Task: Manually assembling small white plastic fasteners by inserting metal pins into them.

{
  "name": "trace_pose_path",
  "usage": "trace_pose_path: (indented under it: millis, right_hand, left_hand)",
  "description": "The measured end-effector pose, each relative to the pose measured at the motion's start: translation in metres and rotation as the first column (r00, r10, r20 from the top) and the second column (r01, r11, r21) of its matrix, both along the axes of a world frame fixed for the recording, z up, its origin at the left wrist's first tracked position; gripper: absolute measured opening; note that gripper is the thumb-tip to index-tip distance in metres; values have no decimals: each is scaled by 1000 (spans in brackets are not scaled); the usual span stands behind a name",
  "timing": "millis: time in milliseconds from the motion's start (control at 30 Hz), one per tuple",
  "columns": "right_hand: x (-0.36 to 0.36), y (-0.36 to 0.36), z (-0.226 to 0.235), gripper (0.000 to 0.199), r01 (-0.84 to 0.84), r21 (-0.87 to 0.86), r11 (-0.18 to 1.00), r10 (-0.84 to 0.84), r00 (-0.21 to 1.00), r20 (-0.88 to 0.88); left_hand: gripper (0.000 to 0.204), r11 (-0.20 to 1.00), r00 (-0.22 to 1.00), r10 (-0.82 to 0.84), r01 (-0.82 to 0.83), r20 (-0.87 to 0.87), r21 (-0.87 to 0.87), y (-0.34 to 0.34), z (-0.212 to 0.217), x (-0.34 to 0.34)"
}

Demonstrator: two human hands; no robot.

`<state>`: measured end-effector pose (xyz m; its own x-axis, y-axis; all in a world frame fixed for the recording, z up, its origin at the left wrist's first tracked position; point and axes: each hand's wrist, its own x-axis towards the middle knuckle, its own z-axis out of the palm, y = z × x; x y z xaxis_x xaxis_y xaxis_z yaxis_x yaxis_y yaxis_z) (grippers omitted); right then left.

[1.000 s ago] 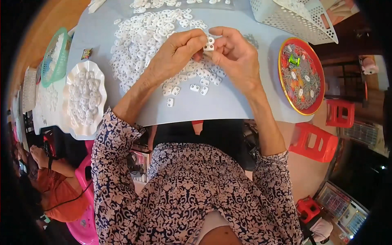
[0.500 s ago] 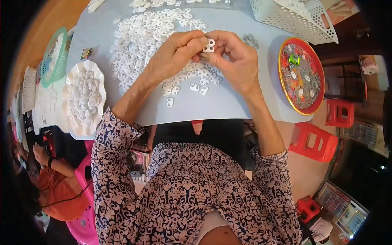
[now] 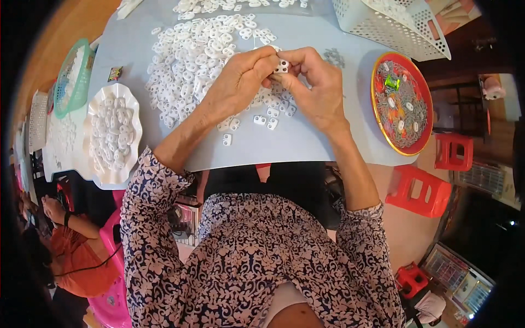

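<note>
Above the grey table [image 3: 229, 154], my left hand [image 3: 243, 79] and my right hand [image 3: 314, 82] meet, their fingers pinched together. Between the fingertips is a small white plastic piece with holes [image 3: 281, 66], partly covered by my thumbs and fingers. My right hand grips its right side; my left fingers press at its left side. Whether a smaller part sits in the pinch is hidden. Under and beyond my left hand spreads a heap of similar white two-holed pieces [image 3: 183, 65]. A few loose white pieces [image 3: 260, 119] lie nearer to me, below my hands.
On the right stands a red round tray with a gold rim [image 3: 376, 104], holding small grey parts and some white pieces. A wavy white dish [image 3: 136, 117] of white pieces is at left, near a green basket [image 3: 82, 82]. A perforated basket [image 3: 377, 30] stands at the far right. Red stools [image 3: 418, 191] are beside the table.
Both hands have shifted slightly toward me, still pinched together at the white piece. The piece has tilted, and my left fingers cover more of it.
</note>
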<state>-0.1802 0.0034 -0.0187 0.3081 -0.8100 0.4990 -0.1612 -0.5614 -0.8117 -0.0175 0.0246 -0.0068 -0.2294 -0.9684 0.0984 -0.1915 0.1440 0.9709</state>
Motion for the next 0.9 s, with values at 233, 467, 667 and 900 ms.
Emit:
trace_pose_path:
  millis: [233, 467, 667, 900]
  right_hand:
    - [0, 2, 3, 23, 3, 8, 1000, -3, 1000, -20]
    - [-5, 2, 4, 23, -13, 21, 1000, 15, 995, -102]
    - [-1, 3, 5, 19, 2, 6, 1000, -2, 1000, -28]
    - [-4, 3, 12, 17, -4, -64, 998, -1, 997, -77]
  left_hand:
    - [29, 1000, 999, 16, -16, -34, -3, 2, -2, -2]
    - [30, 1000, 998, 3, -2, -57, 18, 3, -1, -4]
    - [32, 1000, 1000, -11, 11, -25, 13, 3, -2, -2]
    - [30, 996, 1000, -18, 20, -25, 84, 5, 3, -4]
